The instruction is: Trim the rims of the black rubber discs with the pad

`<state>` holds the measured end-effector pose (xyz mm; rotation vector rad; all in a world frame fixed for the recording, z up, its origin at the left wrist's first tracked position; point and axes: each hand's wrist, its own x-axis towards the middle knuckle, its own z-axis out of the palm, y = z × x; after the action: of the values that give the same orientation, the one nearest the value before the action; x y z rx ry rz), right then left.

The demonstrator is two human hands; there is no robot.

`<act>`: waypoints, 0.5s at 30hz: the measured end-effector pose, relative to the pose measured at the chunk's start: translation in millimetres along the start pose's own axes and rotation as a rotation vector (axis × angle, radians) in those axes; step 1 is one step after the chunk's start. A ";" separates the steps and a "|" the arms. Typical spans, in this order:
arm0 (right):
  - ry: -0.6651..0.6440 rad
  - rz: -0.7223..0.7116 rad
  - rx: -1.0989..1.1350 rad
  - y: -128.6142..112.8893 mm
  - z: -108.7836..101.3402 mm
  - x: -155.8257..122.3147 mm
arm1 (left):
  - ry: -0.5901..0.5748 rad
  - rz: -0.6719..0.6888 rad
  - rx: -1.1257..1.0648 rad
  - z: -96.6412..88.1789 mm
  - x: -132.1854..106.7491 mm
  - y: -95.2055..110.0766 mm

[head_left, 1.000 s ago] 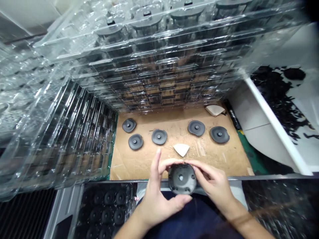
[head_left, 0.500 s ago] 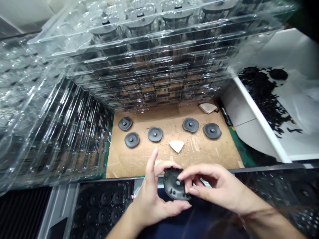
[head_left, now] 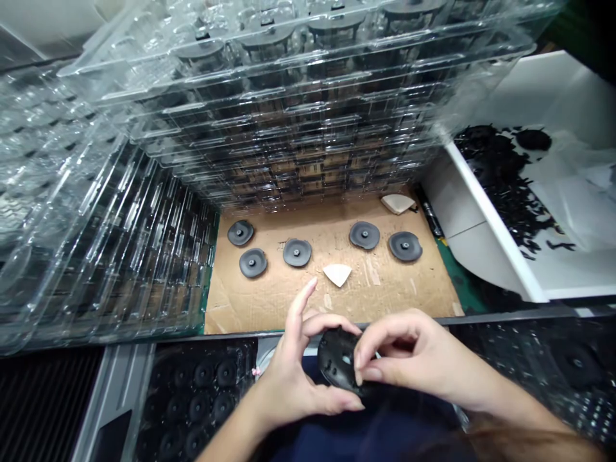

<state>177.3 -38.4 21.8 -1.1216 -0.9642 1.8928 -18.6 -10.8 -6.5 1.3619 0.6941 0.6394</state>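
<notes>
Both my hands hold one round black plastic disc (head_left: pixel 337 359) just in front of my body, below the table's front edge. My left hand (head_left: pixel 301 378) grips its left rim between thumb and middle fingers, with the index finger sticking up. My right hand (head_left: pixel 409 359) curls over the disc's right side and pinches it with thumb and fingertips, hiding part of it. Several similar dark discs lie on the cardboard sheet (head_left: pixel 289 301) beyond my hands, the nearest being the disc (head_left: pixel 297 252) left of centre.
Tall stacks of clear plastic trays (head_left: pixel 289 128) wall in the back and left. A small beige wedge (head_left: pixel 337 274) lies on the cardboard. A white bin (head_left: pixel 495 212) with black scraps stands at right. A black tray of discs (head_left: pixel 202 398) sits low left.
The disc has been turned from face-up to tilted on edge. My right hand has shifted over its right side and both hands have dropped slightly lower.
</notes>
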 end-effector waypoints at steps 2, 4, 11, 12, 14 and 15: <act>0.065 0.009 0.031 6.1 -0.1 -3.1 | 0.004 0.024 0.007 -0.1 1.3 -1.2; 0.127 0.002 0.026 11.9 -1.6 -5.0 | 0.012 0.030 0.005 -1.2 4.2 -1.4; 0.440 -0.087 -0.099 48.0 -24.3 0.1 | -0.030 -0.502 -0.025 1.3 17.4 2.9; 0.532 -0.118 -0.174 56.8 -31.1 3.7 | 0.008 -0.589 -0.068 0.9 17.9 3.1; 0.652 -0.264 -0.371 74.5 -46.6 14.9 | 0.100 -0.655 -0.115 -5.2 17.7 7.6; 0.666 -0.342 -0.465 82.3 -54.2 22.1 | 0.153 -0.646 -0.117 -11.1 16.3 13.8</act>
<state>201.8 -44.5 -76.0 -1.5919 -1.1251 0.9321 -16.6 10.1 5.2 0.9073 1.1356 0.2576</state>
